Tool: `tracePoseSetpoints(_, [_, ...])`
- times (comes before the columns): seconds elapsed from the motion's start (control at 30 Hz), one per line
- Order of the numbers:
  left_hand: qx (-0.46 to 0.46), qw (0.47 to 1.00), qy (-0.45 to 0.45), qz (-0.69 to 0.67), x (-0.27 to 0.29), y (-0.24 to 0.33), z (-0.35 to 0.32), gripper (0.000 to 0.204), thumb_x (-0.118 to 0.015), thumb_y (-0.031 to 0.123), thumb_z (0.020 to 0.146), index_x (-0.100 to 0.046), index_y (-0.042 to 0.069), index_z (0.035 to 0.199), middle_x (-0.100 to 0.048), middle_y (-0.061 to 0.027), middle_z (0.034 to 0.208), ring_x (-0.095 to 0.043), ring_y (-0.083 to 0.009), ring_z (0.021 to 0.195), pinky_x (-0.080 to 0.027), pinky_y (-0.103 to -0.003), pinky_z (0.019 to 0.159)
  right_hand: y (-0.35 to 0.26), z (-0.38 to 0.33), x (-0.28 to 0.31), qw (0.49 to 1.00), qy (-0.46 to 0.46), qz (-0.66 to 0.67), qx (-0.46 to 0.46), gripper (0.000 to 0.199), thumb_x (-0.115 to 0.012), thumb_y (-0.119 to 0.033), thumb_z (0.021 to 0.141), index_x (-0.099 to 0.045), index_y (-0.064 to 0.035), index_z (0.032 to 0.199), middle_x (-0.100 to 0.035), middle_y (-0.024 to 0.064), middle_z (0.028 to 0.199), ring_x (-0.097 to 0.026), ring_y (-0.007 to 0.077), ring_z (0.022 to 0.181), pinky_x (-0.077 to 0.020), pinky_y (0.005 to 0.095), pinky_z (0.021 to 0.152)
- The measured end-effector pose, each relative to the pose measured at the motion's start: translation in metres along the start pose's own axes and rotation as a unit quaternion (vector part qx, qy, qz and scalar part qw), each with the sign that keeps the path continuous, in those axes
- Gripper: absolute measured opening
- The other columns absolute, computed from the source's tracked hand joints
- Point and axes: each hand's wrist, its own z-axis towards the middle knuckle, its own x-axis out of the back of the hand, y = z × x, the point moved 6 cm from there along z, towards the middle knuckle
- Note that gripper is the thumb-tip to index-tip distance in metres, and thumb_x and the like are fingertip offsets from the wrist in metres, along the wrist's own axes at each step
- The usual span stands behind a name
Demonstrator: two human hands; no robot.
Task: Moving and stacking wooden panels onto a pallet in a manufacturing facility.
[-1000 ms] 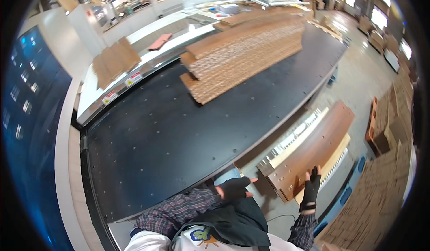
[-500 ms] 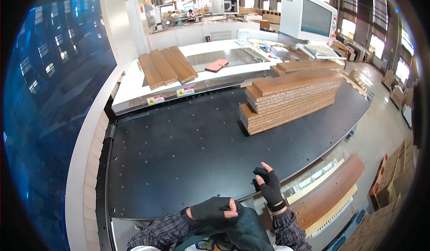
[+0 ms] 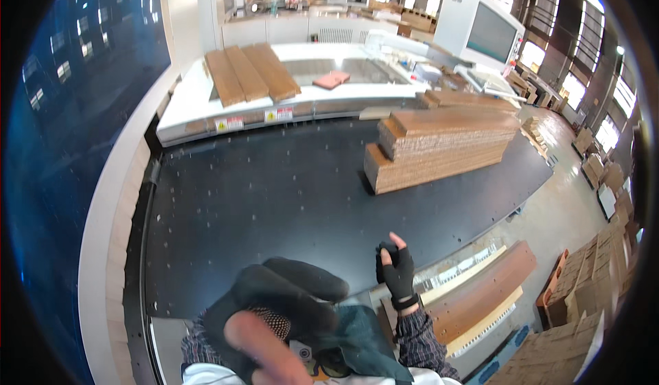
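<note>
My left hand (image 3: 250, 306), in a black glove with bare fingertips, is raised close over my lap. It is large and smeared by motion, so its grip does not show. To its right, my right hand (image 3: 396, 269) wears a matching black glove and hovers by the near edge of the black worktable (image 3: 274, 199). Its fingers are loosely bent and apart, one pointing up, and I see nothing held. Beyond it on the worktable stands a stack of brown wood-faced boards (image 3: 439, 148) with raw chipboard edges.
Several brown strips (image 3: 250, 76) and a pink pad (image 3: 331, 79) lie on the white machine bed (image 3: 185, 114). A monitor (image 3: 480, 31) stands at the far right. Drilled brown boards (image 3: 480, 296) are stacked low at my right. A blue-tinted panel (image 3: 82, 144) borders the left.
My left hand has risen from my lap toward me and to the left, blurring. My right hand has barely moved. The whole view has shifted a little; the boards rest as before.
</note>
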Motion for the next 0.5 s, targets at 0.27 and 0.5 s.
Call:
tracePoseSetpoints(0.27, [0.256, 0.964, 0.068, 0.015, -0.016, 0.036, -0.026, 0.033, -0.092, 0.01, 0.062, -0.08, 0.02, 0.091, -0.056, -0.0104, 0.141, -0.047, -0.0207, 0.134, -0.038, -0.034, 0.109, 0.003, -0.002, 0.004, 1.0, -0.004, 0.011, -0.023, 0.044, -0.058, -0.003, 0.097, -0.049, -0.0038, 0.139, -0.068, 0.0075, 0.105, -0.059, 0.0081, 0.081, -0.0505, 0.0232, 0.07])
tracePoseSetpoints(0.5, [0.163, 0.947, 0.227, 0.158, -0.016, 0.067, -0.093, 0.043, -0.092, 0.004, 0.06, -0.078, 0.011, 0.1, -0.051, -0.0079, 0.148, -0.05, -0.0258, 0.131, -0.043, -0.033, 0.106, 0.008, -0.006, 0.005, 0.999, 0.011, 0.003, 0.032, 0.042, -0.059, -0.006, 0.096, -0.053, -0.0053, 0.137, -0.067, 0.0053, 0.091, -0.057, 0.0067, 0.069, -0.0492, 0.0241, 0.06])
